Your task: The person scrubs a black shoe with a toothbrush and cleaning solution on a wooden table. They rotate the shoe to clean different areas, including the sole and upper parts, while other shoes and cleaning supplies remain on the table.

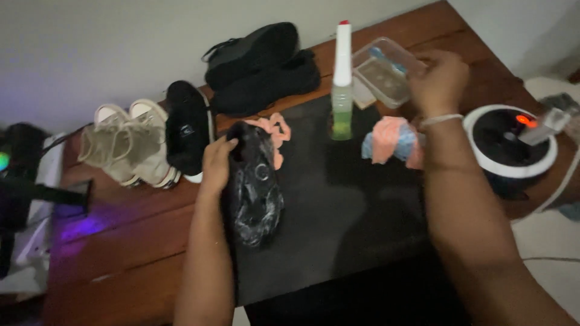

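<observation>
Left hand: fingers grip the glossy black shoe, which lies on the black mat on the wooden tabletop. Right hand: fingers curled on the clear rectangular plastic container.

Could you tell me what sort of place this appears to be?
Probably a room at home set up for cleaning shoes: pairs of shoes line the wooden table by a plain wall, a spray bottle stands on a black mat, and the left hand holds a black shoe.
</observation>
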